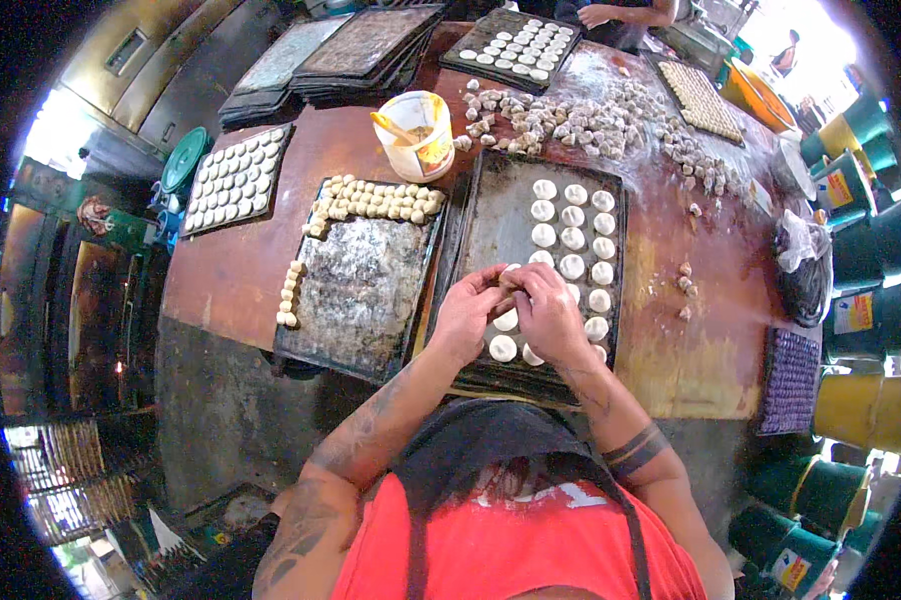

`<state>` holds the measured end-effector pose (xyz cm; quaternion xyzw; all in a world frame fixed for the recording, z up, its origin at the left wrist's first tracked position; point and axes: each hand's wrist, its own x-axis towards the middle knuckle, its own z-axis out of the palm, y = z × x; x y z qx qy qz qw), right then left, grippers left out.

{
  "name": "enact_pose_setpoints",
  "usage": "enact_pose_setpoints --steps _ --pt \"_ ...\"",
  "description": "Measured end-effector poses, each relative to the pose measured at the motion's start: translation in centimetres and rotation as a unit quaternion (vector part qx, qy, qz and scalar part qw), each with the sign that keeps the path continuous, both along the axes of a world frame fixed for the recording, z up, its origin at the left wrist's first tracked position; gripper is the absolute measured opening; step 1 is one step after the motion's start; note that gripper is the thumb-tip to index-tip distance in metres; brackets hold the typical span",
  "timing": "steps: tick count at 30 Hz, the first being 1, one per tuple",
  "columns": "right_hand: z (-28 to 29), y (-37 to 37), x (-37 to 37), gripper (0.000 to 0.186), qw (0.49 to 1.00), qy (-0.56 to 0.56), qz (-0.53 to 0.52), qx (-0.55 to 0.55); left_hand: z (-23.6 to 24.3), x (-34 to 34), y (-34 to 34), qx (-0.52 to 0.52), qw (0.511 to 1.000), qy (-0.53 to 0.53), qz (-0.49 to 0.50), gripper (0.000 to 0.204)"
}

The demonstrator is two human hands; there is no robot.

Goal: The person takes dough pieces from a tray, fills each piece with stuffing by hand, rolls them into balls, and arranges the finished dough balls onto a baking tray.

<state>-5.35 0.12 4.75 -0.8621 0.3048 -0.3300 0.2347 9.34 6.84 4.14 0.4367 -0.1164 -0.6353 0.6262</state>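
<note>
Across the brown table [226, 285] I see, left to right, dough balls [376, 207], left hand [469, 312] and right hand [551, 315] meeting, both curled nearly closed, any hold hidden, and white dough rounds [573, 239], rows running away, beneath and ahead, nearer the right.

No wording is legible. Beyond and left of the right-hand grip [551, 312], a round white plastic tub [403, 158] bears a red-and-yellow label [436, 156]; far right, dark green plastic buckets [886, 325] carry small labels [854, 313]; nearer, a red cloth shirt [536, 545] shows white print [574, 496].
</note>
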Motion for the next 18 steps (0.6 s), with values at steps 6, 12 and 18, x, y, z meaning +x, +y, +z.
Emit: enact_pose_setpoints --steps 6,12,18 --pt "1.3 -0.7 -1.8 0.034 0.933 -0.125 0.004 0.336 1.0 0.8 -0.8 -0.055 0.992 -0.093 -0.059 0.035" --pt "0.9 0.0 -0.7 0.032 0.710 -0.441 0.017 0.548 3.7 -0.4 -2.1 -0.049 0.995 -0.072 -0.053 0.030" --pt "4.4 0.1 -0.8 0.026 0.945 -0.185 -0.111 0.247 3.4 -2.3 -0.6 -0.154 0.907 -0.390 0.050 0.030"
